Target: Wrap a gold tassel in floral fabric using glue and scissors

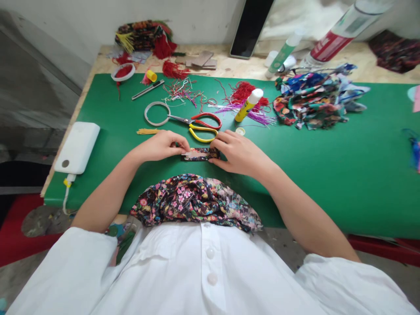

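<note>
On the green mat, a small strip of dark floral fabric [197, 158] lies flat with a paler band along its middle. My left hand [160, 146] pinches its left end between thumb and fingers. Over the right end, my right hand [234, 151] grips the strip with its thumb below and fingers above. Just beyond the hands rest scissors [205, 127] with one red and one yellow handle. A larger bunched piece of floral cloth [187, 199] lies at the table's near edge against the white shirt.
A yellow glue stick [248, 106] stands beyond my right hand, near red and purple threads [243, 94]. Fabric scraps [315, 98] pile at right. A tape ring [157, 113], a cutter [147, 89] and a white power bank [77, 146] lie left; a phone [251, 28] leans behind.
</note>
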Demonstrator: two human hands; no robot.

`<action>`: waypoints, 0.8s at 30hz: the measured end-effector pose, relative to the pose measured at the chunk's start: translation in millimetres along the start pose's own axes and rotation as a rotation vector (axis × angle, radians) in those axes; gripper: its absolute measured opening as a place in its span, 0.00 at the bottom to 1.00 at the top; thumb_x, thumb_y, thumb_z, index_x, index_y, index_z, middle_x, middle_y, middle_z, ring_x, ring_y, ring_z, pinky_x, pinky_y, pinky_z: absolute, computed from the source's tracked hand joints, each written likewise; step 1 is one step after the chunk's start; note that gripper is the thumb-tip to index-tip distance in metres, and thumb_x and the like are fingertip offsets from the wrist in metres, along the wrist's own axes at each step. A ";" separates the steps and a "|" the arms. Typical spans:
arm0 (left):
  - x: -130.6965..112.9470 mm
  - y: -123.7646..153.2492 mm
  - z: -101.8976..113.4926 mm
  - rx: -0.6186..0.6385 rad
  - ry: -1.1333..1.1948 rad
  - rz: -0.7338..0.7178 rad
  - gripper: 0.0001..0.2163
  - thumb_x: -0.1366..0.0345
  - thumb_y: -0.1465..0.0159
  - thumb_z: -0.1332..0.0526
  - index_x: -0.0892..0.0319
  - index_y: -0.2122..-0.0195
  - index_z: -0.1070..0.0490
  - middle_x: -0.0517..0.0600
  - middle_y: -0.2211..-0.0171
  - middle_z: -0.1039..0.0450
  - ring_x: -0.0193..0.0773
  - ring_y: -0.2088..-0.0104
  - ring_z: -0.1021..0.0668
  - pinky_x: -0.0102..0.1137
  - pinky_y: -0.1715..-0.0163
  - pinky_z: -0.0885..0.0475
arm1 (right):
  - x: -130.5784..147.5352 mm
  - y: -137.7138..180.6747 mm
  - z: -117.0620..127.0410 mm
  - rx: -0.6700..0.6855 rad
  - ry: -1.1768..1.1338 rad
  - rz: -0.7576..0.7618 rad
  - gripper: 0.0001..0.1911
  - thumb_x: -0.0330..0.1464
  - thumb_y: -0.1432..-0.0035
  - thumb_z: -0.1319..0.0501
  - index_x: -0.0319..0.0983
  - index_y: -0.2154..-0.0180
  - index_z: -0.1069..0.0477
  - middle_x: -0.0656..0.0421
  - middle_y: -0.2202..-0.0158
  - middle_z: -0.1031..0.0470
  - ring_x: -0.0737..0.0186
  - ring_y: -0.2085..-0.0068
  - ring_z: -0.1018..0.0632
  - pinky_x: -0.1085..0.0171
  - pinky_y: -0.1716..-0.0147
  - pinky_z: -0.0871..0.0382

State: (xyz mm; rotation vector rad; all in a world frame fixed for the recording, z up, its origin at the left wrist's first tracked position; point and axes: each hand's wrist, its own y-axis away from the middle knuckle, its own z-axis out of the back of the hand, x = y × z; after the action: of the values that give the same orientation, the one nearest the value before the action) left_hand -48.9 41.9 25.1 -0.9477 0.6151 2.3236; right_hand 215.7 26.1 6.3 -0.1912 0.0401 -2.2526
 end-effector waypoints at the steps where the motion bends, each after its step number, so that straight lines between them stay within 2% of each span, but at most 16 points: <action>1: -0.7 -0.1 -0.2 0.001 -0.007 0.001 0.10 0.64 0.38 0.40 0.60 0.62 0.18 0.49 0.62 0.17 0.38 0.62 0.19 0.29 0.60 0.30 | 0.1 0.0 0.0 -0.001 0.000 0.000 0.14 0.39 0.36 0.39 0.34 0.57 0.27 0.47 0.57 0.25 0.49 0.57 0.27 0.57 0.58 0.37; 10: 1.3 -1.5 -4.6 -0.063 -0.037 0.011 0.08 0.66 0.40 0.37 0.61 0.65 0.18 0.49 0.68 0.17 0.35 0.68 0.21 0.28 0.66 0.32 | 0.1 0.0 0.0 0.005 -0.032 -0.005 0.13 0.38 0.37 0.39 0.34 0.57 0.27 0.46 0.57 0.26 0.49 0.57 0.29 0.57 0.58 0.38; 17: 1.4 -0.6 -4.7 -0.046 -0.030 0.045 0.09 0.66 0.40 0.38 0.62 0.64 0.19 0.50 0.68 0.17 0.36 0.68 0.21 0.27 0.68 0.32 | 0.1 -0.1 -0.1 0.003 -0.009 0.003 0.14 0.38 0.37 0.39 0.34 0.57 0.27 0.46 0.57 0.26 0.49 0.57 0.29 0.57 0.58 0.38; 24: 0.9 -0.5 -5.5 -0.056 -0.082 0.012 0.08 0.67 0.40 0.38 0.62 0.65 0.19 0.49 0.71 0.18 0.33 0.72 0.23 0.26 0.71 0.35 | 0.0 -0.3 0.1 0.007 0.005 0.001 0.14 0.39 0.37 0.39 0.34 0.56 0.27 0.47 0.57 0.26 0.49 0.56 0.29 0.58 0.58 0.38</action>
State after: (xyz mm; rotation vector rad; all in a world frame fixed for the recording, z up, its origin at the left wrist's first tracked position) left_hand -46.5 39.3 20.8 -0.8715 0.5262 2.3886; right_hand 215.5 26.3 6.4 -0.1820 0.0344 -2.2517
